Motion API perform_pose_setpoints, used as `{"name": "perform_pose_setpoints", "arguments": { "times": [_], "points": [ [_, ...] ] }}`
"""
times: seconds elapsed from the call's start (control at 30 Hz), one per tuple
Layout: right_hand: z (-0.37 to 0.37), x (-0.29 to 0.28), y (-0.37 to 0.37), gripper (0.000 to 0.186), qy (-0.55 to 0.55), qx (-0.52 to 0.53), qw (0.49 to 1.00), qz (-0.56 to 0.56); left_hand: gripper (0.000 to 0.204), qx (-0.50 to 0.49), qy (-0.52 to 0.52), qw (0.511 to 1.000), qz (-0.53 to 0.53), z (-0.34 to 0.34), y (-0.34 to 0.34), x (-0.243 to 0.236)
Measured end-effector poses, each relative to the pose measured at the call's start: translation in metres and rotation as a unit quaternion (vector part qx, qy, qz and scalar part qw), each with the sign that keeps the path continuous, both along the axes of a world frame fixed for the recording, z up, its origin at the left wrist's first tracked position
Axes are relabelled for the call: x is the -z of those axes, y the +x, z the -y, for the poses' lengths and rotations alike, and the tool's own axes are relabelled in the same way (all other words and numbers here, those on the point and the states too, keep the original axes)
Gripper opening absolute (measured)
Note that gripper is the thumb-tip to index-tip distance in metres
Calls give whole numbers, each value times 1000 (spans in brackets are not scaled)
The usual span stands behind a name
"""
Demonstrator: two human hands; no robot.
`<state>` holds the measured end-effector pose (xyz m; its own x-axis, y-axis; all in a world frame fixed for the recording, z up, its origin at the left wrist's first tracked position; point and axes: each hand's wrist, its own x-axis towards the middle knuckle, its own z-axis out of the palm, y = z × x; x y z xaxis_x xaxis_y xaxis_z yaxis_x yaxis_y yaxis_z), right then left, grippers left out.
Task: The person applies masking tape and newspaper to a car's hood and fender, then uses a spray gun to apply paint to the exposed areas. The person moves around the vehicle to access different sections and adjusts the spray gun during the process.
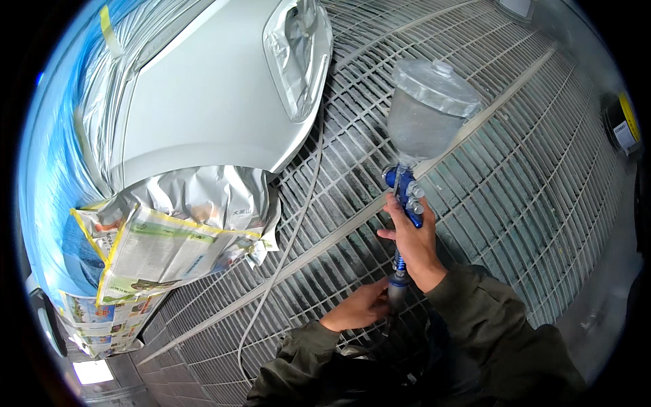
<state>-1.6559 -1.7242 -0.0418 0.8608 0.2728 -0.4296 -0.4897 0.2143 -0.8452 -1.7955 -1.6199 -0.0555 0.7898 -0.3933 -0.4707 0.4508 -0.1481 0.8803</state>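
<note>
A blue spray gun (405, 188) is upright in front of me, carrying a translucent grey paint cup (422, 125) with a lid on top. My right hand (418, 245) is closed round the gun's body and handle, thumb and forefinger near its silver knobs. Below the handle hangs a cylindrical air fitting (398, 290) with a blue collar. My left hand (359, 308) is closed on this fitting, its fingertips partly hidden behind it. What is inside the cup cannot be made out.
At the left stands a pale car body panel (203, 102), its surroundings masked with newspaper (176, 254) and blue plastic film (51, 169). A thin hose (288, 254) runs over the metal floor grating (522, 210). A container with a yellow rim (622, 125) is at the far right.
</note>
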Motion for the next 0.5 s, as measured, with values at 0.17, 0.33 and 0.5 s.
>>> {"name": "perform_pose_setpoints", "arguments": {
  "times": [0.17, 0.33, 0.5],
  "points": [
    [-2, 0, 4, 38, 19, 32, 999, -12, 49, -52, 6, 996, -76, 6, 8, -13],
    [-11, 0, 0, 35, 18, 30, 999, -29, 50, -194, -125, 973, -10, 28, 4, 19],
    [-15, 1, -7, 40, 2, 1, 1000, -10, 54, -208, -92, 974, -21, 30, -1, 21]
  ]
}}
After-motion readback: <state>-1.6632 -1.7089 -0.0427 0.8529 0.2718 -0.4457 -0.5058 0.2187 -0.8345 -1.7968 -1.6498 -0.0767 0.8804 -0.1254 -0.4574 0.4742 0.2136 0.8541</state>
